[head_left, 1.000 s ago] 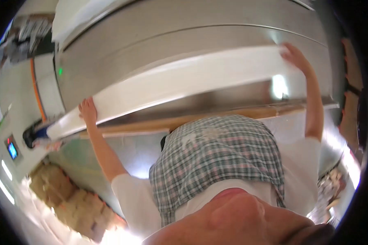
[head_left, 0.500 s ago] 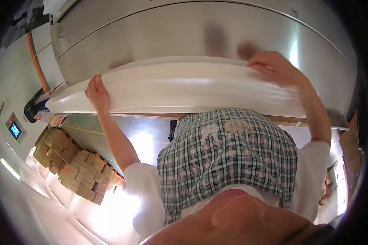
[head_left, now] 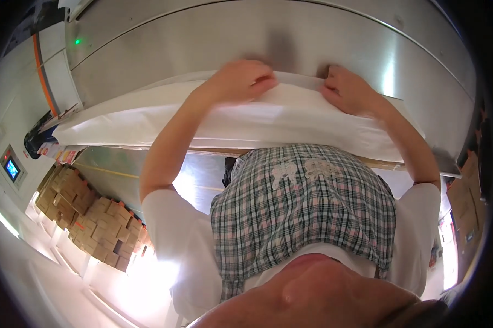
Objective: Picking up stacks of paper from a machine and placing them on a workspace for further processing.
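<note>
Fingertips hidden in white sheet [head_left: 246, 117], blurred left hand [head_left: 241, 79]

Your left hand [head_left: 241, 81] motion-blurred, fingertips tucked under sheet [head_left: 246, 117] fold. Right hand [head_left: 349, 90] fingertips hidden same way. Sheet's near edge lost behind your apron [head_left: 301, 213]. Small screen [head_left: 11, 168] at left too tiny to read. Boxes [head_left: 88, 218] washed out by glare.

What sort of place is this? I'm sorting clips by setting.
Probably a factory or laundry floor. Both hands, left hand and right hand, press a white sheet at a big steel machine; stacked cardboard boxes and a small control screen stand nearby.
</note>
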`<action>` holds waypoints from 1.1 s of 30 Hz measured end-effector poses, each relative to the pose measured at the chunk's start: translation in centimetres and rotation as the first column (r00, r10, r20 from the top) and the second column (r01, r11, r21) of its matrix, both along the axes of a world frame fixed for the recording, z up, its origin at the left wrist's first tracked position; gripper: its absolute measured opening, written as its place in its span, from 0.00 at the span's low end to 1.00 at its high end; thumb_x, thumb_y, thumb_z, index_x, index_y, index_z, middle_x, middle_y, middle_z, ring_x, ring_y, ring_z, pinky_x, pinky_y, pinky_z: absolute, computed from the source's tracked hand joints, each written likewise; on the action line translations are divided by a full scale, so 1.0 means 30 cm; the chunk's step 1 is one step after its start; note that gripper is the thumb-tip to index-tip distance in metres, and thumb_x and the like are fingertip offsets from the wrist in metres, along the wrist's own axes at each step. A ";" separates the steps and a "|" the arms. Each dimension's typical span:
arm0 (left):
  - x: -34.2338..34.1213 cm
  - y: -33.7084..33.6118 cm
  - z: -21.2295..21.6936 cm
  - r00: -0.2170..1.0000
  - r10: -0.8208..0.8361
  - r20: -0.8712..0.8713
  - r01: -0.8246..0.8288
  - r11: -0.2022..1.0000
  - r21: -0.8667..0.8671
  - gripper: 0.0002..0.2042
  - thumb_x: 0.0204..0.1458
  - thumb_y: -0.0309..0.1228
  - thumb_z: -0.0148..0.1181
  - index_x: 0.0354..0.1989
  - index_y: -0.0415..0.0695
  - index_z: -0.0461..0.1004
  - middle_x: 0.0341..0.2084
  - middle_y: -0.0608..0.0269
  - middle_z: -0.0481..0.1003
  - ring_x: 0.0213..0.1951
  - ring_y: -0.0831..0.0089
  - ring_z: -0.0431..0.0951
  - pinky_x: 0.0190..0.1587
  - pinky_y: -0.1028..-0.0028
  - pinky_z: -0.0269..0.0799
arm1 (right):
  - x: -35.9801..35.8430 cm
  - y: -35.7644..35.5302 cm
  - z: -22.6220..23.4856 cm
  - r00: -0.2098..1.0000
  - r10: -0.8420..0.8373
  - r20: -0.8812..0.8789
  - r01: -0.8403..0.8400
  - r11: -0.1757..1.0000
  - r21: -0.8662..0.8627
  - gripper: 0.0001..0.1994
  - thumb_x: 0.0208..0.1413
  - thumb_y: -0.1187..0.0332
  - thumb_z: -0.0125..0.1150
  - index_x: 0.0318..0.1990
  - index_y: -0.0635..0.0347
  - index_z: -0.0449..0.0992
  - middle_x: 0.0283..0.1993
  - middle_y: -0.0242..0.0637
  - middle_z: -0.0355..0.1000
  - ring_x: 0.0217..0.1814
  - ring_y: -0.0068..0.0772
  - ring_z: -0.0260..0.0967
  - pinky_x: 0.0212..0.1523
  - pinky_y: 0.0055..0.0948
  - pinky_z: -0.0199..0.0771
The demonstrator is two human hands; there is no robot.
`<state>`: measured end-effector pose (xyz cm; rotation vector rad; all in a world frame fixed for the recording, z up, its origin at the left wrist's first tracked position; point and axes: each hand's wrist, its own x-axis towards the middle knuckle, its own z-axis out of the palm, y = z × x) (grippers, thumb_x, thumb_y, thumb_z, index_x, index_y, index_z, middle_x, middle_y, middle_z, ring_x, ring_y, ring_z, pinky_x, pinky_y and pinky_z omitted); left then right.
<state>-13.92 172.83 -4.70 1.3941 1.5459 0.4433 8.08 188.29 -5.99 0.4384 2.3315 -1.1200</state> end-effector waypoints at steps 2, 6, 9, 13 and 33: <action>0.024 0.012 -0.045 0.988 -0.112 -0.109 0.117 0.992 0.043 0.14 0.52 0.39 0.48 0.27 0.40 0.73 0.25 0.56 0.72 0.32 0.60 0.71 0.38 0.67 0.66 | 0.016 0.005 -0.017 0.976 0.121 -0.180 -0.122 0.993 0.007 0.10 0.48 0.67 0.47 0.24 0.65 0.71 0.35 0.44 0.65 0.42 0.44 0.61 0.42 0.36 0.64; 0.021 0.007 -0.013 0.907 -0.345 -0.239 0.254 0.905 -0.341 0.18 0.53 0.44 0.45 0.27 0.41 0.73 0.27 0.57 0.72 0.37 0.60 0.69 0.41 0.66 0.63 | 0.070 -0.001 -0.006 0.957 0.038 -0.286 -0.062 0.995 -0.076 0.06 0.44 0.72 0.51 0.23 0.67 0.67 0.36 0.44 0.63 0.41 0.45 0.58 0.42 0.35 0.61; -0.004 -0.052 0.015 0.832 -0.415 -0.368 0.259 0.877 -0.404 0.26 0.52 0.54 0.41 0.25 0.42 0.75 0.28 0.55 0.72 0.42 0.59 0.68 0.46 0.64 0.63 | 0.103 0.010 0.020 0.915 0.005 -0.404 -0.036 0.997 -0.069 0.06 0.46 0.71 0.50 0.24 0.66 0.67 0.38 0.44 0.63 0.41 0.42 0.58 0.40 0.33 0.61; -0.045 -0.120 0.061 0.943 -0.202 -0.264 0.159 0.972 -0.173 0.27 0.51 0.56 0.41 0.30 0.41 0.74 0.33 0.53 0.72 0.44 0.59 0.66 0.47 0.66 0.61 | 0.117 0.058 0.068 0.998 -0.062 -0.034 0.048 0.950 -0.308 0.09 0.52 0.67 0.48 0.28 0.64 0.66 0.31 0.42 0.63 0.36 0.38 0.60 0.38 0.29 0.62; -0.165 -0.065 -0.034 0.898 0.178 0.403 0.033 0.886 -0.463 0.21 0.55 0.47 0.46 0.49 0.44 0.66 0.42 0.66 0.70 0.45 0.73 0.67 0.50 0.73 0.61 | 0.434 0.028 0.192 0.838 -0.380 -0.392 0.476 0.860 0.183 0.15 0.53 0.76 0.47 0.50 0.62 0.67 0.54 0.40 0.64 0.58 0.35 0.58 0.58 0.30 0.53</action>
